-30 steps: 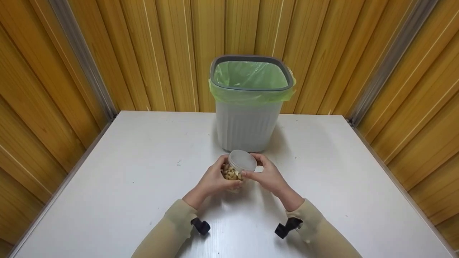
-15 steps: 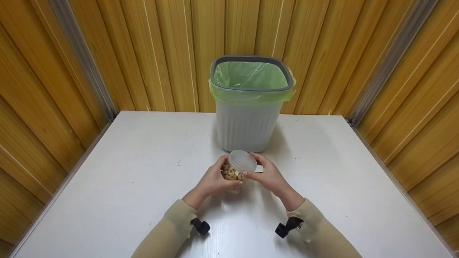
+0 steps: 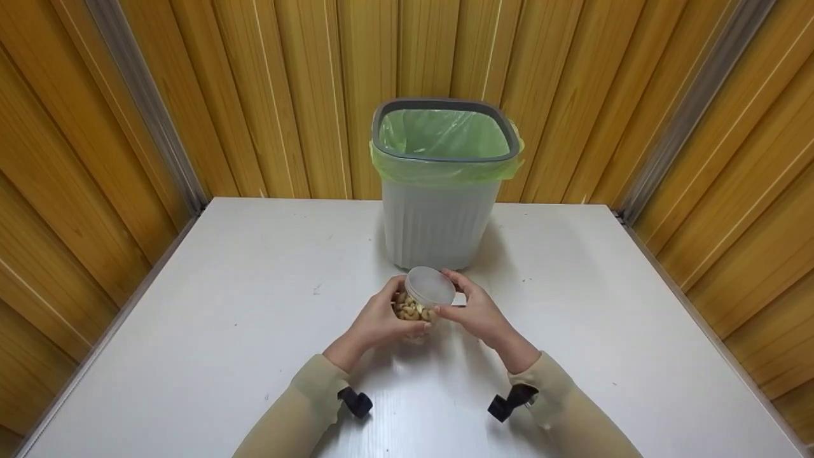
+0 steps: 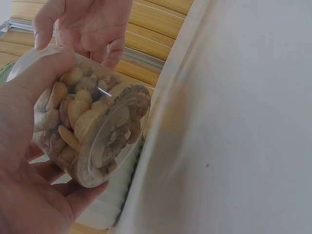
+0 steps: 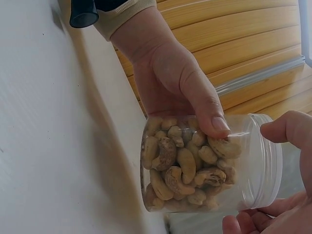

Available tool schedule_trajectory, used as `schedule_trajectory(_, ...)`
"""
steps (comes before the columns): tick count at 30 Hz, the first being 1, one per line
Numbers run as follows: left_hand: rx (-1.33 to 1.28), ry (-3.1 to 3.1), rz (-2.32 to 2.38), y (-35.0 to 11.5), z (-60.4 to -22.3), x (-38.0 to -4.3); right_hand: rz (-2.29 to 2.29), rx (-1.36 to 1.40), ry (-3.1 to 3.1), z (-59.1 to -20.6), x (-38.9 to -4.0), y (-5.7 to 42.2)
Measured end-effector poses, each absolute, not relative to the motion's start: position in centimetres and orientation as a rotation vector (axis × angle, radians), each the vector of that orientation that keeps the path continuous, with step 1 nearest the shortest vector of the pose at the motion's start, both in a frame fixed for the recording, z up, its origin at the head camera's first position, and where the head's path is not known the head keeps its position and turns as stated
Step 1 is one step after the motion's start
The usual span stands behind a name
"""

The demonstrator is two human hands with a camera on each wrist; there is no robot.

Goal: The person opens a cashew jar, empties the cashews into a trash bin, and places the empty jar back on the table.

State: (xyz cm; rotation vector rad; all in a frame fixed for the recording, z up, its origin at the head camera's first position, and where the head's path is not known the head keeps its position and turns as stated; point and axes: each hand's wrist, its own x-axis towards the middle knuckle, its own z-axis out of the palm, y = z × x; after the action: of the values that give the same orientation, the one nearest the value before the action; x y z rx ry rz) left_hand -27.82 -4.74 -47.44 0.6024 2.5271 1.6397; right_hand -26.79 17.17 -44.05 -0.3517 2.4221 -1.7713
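Observation:
A clear plastic jar (image 3: pixel 412 310) of cashews is held tilted just above the table, its whitish translucent lid (image 3: pixel 430 285) facing up and away. My left hand (image 3: pixel 380 319) grips the jar's body, with the thumb on the near side and the fingers round the far side. At the lid's edge is my right hand (image 3: pixel 475 312), thumb on one side and fingertips on the other. Cashews (image 5: pixel 185 165) fill most of the jar in the right wrist view, leaving a gap below the lid. The jar's flat base (image 4: pixel 117 136) shows in the left wrist view.
Behind the hands stands a light grey trash bin (image 3: pixel 439 222) with a dark rim and a green liner (image 3: pixel 445 168). The white table (image 3: pixel 254 286) is bounded by wood-patterned panels (image 3: pixel 305 95). A black strap mount sits on each wrist.
My right thumb has slid slightly to the right along the lid's edge. The jar, my left hand and the bin stay in place.

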Motion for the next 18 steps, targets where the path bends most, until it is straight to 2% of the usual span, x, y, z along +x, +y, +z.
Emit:
schedule_trajectory(12,0.588,2.518,1.672,-4.77,-47.39,-27.71,-1.764,-0.470,2.371,-44.06,-26.90,17.32)
schedule_trajectory(18,0.567,2.521,1.675,-4.73,-47.27,-27.68,-1.716,-0.378,2.488,-43.91,-26.60,17.16)
